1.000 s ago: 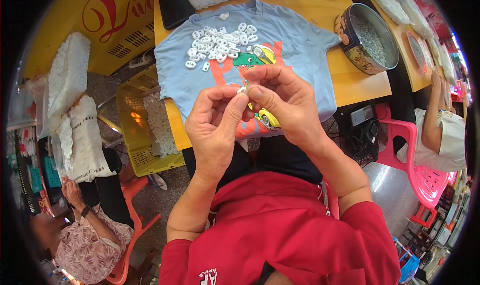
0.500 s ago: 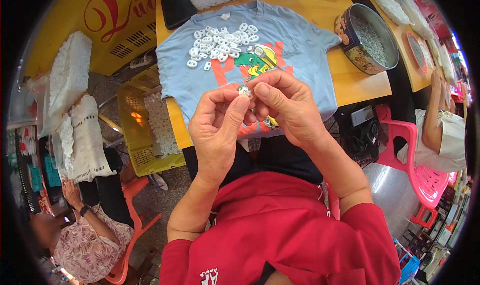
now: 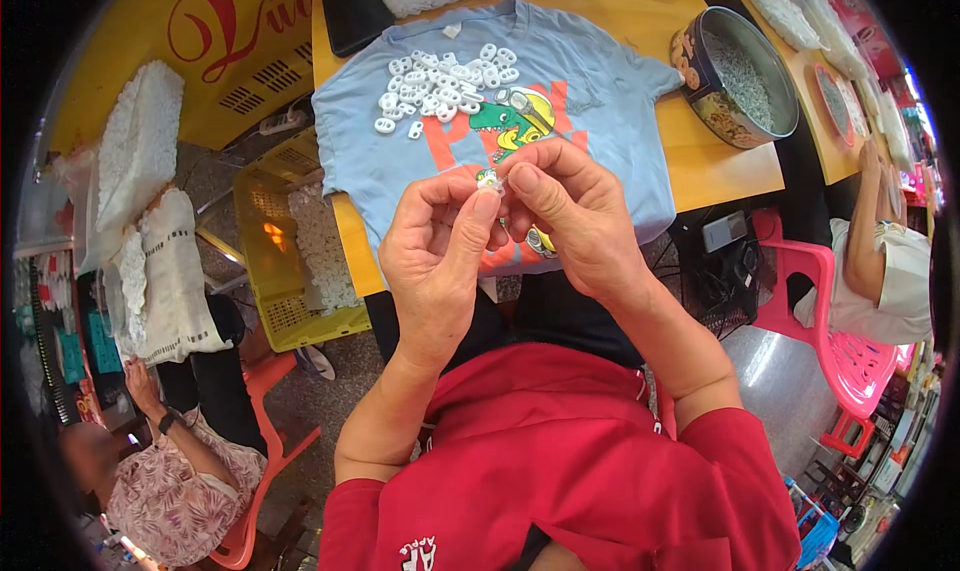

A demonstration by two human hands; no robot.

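Observation:
Over the near part of a light-blue T-shirt (image 3: pixel 370 161), my two hands meet fingertip to fingertip. My left hand (image 3: pixel 440 241) pinches a small white plastic piece (image 3: pixel 489 182) between thumb and fingers; it resembles the two-hole cord locks on the shirt. Right beside it, my right hand (image 3: pixel 575 221) has its thumb and forefinger pressed together at the piece's edge. Anything between those fingertips is too small or hidden to name. A loose pile of white two-hole cord locks (image 3: pixel 440 86) lies on the shirt beyond my hands.
A round tin (image 3: pixel 690 96) holding small grey metal bits stands at the right of the yellow table (image 3: pixel 735 169). A black tray-like object (image 3: pixel 355 16) lies far left. Beside the table are a yellow crate (image 3: pixel 290 329) and a pink chair (image 3: pixel 822 301). People sit on both sides.
Both hands stay almost where they were, around the same white piece. Only slight shifts of the fingers show.

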